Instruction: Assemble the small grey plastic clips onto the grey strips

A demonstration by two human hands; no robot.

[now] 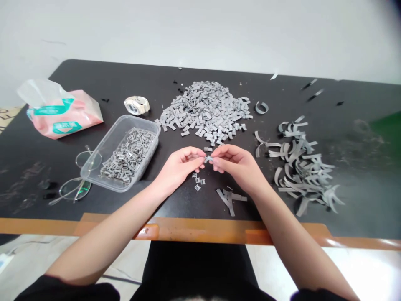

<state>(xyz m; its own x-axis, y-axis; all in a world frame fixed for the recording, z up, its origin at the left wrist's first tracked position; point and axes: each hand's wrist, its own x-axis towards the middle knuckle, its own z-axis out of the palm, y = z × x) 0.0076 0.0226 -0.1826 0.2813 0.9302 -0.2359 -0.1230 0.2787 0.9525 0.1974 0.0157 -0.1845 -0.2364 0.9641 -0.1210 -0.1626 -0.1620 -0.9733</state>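
My left hand [186,164] and my right hand [233,164] meet at the middle of the table, thumbs and forefingers pinched. Between the fingertips is a short grey webbing strap [209,159], gripped from both sides; a small buckle at its left end is too small to tell clearly. Just below my left fingers lie several loose grey buckles [198,180]. Several cut webbing strips [231,200] rest below my right hand. Beyond my fingertips spreads a large heap of short grey strap pieces [209,108], and one such piece [207,149] lies nearest the hands.
To the left stands a clear plastic box [94,179] with many buckles, partly over a pair of glasses [75,189]. Behind it are a white watch [137,105] and a tissue pack [67,115]. Right is a pile of curled webbing strips [302,167]. The table has a wooden front edge [200,230].
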